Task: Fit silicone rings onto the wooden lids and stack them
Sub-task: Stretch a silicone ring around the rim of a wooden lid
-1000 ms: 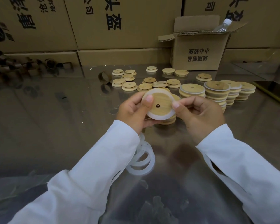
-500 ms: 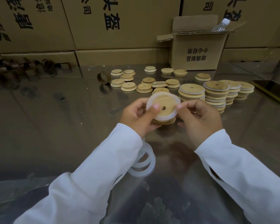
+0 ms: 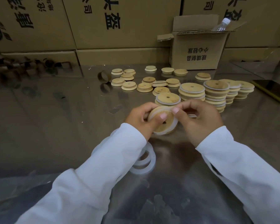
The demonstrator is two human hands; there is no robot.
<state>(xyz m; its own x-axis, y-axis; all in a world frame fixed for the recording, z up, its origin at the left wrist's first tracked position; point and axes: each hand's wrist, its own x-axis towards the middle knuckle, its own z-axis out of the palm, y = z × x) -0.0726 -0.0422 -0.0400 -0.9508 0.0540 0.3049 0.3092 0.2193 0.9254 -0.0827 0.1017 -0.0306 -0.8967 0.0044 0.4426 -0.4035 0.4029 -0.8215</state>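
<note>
On steel table (image 3: pixel 55 126), lids (image 3: pixel 128 85); cartons (image 3: pixel 128 29) behind

Matt pale wooden lids (image 3: pixel 168 98) and translucent, smooth silicone rings (image 3: pixel 145 160) lie on a glossy, reflective metal desk (image 3: pixel 55 118) before matt cardboard boxes (image 3: pixel 199 50).

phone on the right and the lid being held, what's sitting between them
In the head view, stacks of ringed lids stand between the phone and the held lid; that stretch is not bare.
</note>
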